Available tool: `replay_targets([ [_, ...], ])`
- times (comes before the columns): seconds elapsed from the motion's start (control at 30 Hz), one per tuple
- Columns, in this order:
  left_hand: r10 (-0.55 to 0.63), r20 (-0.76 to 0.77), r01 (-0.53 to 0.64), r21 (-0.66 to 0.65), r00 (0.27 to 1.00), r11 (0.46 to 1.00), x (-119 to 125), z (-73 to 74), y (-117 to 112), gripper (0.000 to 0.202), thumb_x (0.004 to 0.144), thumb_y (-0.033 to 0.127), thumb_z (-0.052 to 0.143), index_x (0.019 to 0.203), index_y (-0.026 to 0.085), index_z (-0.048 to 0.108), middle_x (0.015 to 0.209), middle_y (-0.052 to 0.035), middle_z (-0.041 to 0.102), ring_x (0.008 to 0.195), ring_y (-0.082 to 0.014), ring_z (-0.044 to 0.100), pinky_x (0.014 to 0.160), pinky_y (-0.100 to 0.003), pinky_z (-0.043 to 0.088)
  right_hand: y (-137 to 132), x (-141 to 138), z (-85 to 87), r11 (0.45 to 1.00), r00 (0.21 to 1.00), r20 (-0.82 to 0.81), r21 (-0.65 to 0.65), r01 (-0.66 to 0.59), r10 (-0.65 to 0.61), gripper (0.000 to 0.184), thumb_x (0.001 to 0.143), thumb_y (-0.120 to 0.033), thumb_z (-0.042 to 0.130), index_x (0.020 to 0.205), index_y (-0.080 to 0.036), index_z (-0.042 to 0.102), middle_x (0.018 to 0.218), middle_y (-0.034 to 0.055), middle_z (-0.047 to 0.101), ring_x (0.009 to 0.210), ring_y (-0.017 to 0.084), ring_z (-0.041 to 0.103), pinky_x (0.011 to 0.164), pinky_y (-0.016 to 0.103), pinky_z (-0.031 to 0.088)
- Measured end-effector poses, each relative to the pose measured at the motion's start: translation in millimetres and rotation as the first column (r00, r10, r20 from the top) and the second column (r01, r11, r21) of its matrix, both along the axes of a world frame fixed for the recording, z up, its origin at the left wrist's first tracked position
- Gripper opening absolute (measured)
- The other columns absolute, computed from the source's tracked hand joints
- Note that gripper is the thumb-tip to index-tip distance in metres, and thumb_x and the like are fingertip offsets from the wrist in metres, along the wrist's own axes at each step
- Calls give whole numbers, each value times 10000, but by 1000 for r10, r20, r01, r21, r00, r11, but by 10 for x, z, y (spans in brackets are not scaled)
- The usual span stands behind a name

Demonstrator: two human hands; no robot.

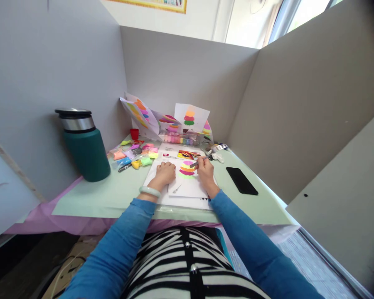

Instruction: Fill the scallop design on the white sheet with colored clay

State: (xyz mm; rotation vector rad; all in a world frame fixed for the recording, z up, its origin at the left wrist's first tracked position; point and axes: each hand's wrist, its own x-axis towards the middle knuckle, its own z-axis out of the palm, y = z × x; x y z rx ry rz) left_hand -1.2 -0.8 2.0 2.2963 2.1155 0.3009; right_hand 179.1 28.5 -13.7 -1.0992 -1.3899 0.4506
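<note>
My right hand (205, 169) is closed around a metal fork (216, 149). The fork's tines point up and away to the right, while its handle end comes down over a paper sheet (187, 190). On that sheet is a stack of coloured clay layers (187, 168) in pink, yellow, orange, magenta and light green. My left hand (166, 172) rests at the sheet's left edge with its fingers curled in; nothing shows in them.
Left of the papers lie several small bags of coloured clay (136, 152) and a marker (124, 167). A green bottle (86, 151) stands farther left; a red cup (134, 133) is behind. A black phone (242, 180) lies on the right. Decorated sheets (191, 113) lean against the back partition.
</note>
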Motion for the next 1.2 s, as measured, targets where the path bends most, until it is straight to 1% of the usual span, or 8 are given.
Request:
replay_targets([
  [0.33, 56, 100, -67, 116, 993, 991, -17, 22, -34, 354, 887, 220, 426, 1199, 179, 588, 1297, -134, 540, 1201, -289, 453, 987, -419, 373, 61, 3, -8, 991, 994, 44, 82, -105, 102, 383, 889, -479, 394, 972, -190, 631, 1024, 70, 668, 693, 137, 592, 691, 270, 483],
  [0.5, -301, 204, 208, 383, 932, 900, 20, 75, -35, 461, 865, 209, 502, 1326, 212, 500, 1402, -72, 487, 1277, -215, 410, 1066, -355, 330, 38, -34, -12, 920, 921, -37, -31, -390, 389, 403, 845, -529, 455, 925, -172, 626, 731, 25, 638, 591, 130, 562, 543, 246, 444],
  [0.67, -465, 239, 377, 336, 852, 863, 65, 87, -24, 300, 945, 268, 404, 1094, 190, 652, 1092, -71, 676, 1013, -185, 585, 927, -302, 426, -70, -98, 81, 835, 837, -149, -98, -542, 526, 421, 793, -561, 545, 914, -162, 610, 575, -20, 562, 494, 114, 507, 460, 222, 368],
  [0.77, -350, 298, 258, 307, 888, 916, 65, 103, -28, 336, 960, 282, 363, 941, 183, 685, 957, -65, 703, 897, -182, 622, 827, -279, 449, -69, -78, 112, 886, 880, -200, -90, -454, 431, 446, 799, -598, 524, 871, -164, 596, 621, -3, 584, 474, 108, 489, 453, 230, 367],
  [0.87, -237, 377, 120, 307, 895, 944, 48, 137, -38, 353, 953, 270, 353, 900, 194, 694, 929, -47, 719, 865, -180, 638, 794, -270, 447, -48, -20, 101, 983, 977, -124, -22, -180, 176, 391, 828, -566, 498, 788, -184, 567, 625, -7, 571, 513, 119, 493, 518, 246, 407],
  [0.97, -194, 435, 67, 291, 879, 954, 35, 176, -55, 357, 929, 274, 368, 821, 193, 698, 866, -39, 728, 832, -181, 643, 773, -266, 446, -53, 23, 75, 991, 997, 16, 107, 79, -82, 279, 838, -454, 528, 914, -191, 577, 699, -1, 602, 620, 149, 540, 632, 268, 440],
  [1.07, -270, 493, 131, 297, 827, 946, 35, 199, -76, 347, 901, 289, 388, 756, 181, 684, 810, -35, 722, 792, -171, 635, 745, -255, 443, -77, 24, 58, 980, 971, 208, 179, 82, -119, 346, 844, -347, 521, 1152, -193, 557, 810, 19, 633, 693, 169, 562, 700, 286, 439],
  [1.2, -370, 552, 217, 324, 747, 921, 41, 196, -90, 346, 876, 325, 396, 703, 170, 652, 730, -23, 691, 726, -150, 605, 708, -243, 437, -91, 4, 49, 973, 905, 384, 204, 110, -183, 363, 878, -296, 466, 1213, -211, 576, 1000, 70, 639, 828, 191, 565, 750, 289, 422],
])
